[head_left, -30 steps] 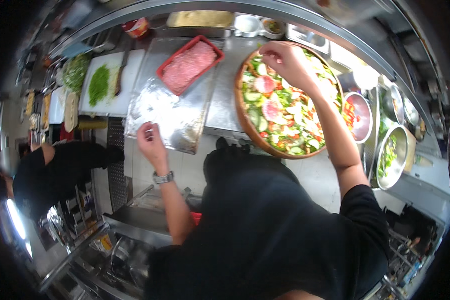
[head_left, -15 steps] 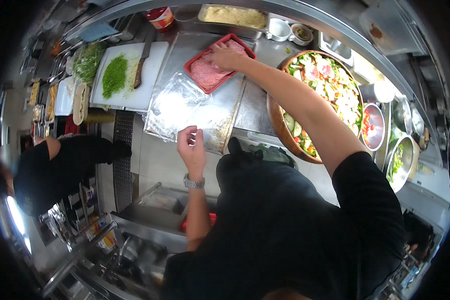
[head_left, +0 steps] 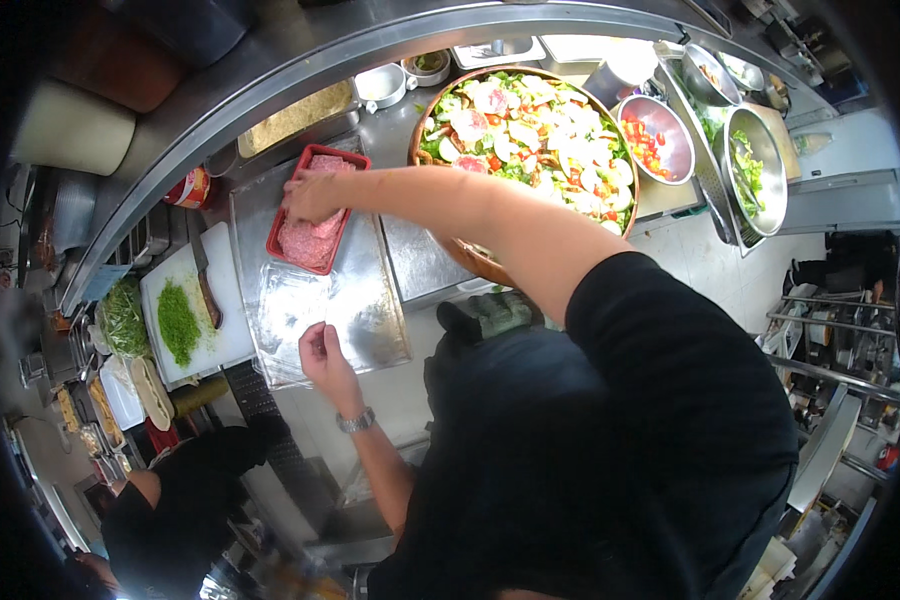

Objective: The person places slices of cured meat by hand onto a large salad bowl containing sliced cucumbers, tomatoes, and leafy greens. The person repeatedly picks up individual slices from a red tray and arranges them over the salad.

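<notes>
My right hand (head_left: 313, 196) reaches into a red tray (head_left: 317, 269) of thin, mottled pink meat slices (head_left: 307, 244). Its fingers are bent down onto the meat near the tray's left side; the fingertips are partly hidden. The tray rests on the far part of a metal sheet pan (head_left: 375, 325), with crumpled clear plastic wrap (head_left: 288, 295) in front of it. Over the pan's near edge my left hand (head_left: 328, 362) hovers with curled fingers and nothing visible in them. Right of the pan stands a big wooden bowl (head_left: 482, 263) of salad topped with some pink slices.
Left of the pan, a white cutting board (head_left: 232, 310) carries chopped greens (head_left: 178, 322) and a knife (head_left: 207, 282). Metal bowls of cut tomatoes (head_left: 647, 150) and leafy greens (head_left: 747, 175) stand at right. A shelf edge (head_left: 370, 42) arches above. Another person (head_left: 175, 500) is at lower left.
My view has turned, so the counter appears shifted left and the salad bowl nearer the middle. My right hand stays in the meat tray, its fingers now more bent. My left hand remains curled.
</notes>
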`<state>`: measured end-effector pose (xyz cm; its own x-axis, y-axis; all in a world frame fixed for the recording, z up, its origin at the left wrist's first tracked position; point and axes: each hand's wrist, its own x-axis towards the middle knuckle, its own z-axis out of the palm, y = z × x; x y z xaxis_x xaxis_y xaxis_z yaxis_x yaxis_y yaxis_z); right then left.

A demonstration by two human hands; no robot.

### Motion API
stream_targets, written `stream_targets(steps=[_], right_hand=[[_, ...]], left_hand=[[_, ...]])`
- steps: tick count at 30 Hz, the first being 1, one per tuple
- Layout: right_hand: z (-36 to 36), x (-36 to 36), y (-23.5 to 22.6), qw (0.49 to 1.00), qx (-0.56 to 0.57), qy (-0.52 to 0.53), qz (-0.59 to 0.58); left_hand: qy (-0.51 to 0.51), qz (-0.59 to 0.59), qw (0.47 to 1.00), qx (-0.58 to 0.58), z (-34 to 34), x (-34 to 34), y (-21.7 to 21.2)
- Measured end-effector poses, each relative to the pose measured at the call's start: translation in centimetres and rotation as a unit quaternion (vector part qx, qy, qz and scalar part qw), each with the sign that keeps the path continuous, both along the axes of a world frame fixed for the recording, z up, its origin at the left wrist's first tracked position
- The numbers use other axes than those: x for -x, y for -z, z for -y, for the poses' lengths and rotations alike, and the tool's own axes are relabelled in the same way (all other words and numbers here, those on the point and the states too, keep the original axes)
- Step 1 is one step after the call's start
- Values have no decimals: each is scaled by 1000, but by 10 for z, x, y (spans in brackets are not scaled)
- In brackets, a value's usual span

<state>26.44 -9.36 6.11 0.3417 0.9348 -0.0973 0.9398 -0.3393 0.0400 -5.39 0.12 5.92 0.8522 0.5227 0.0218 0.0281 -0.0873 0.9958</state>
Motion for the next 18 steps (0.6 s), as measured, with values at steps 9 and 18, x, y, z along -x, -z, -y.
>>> stream_targets(steps=[9,18], right_hand=[[70,13,-73,809,-458,227,-290],[150,148,-128,849,-487,107,-176]], left_hand=[[-31,64,977,203,46,-108,-32],[132,175,896,387,88,-104,-91]])
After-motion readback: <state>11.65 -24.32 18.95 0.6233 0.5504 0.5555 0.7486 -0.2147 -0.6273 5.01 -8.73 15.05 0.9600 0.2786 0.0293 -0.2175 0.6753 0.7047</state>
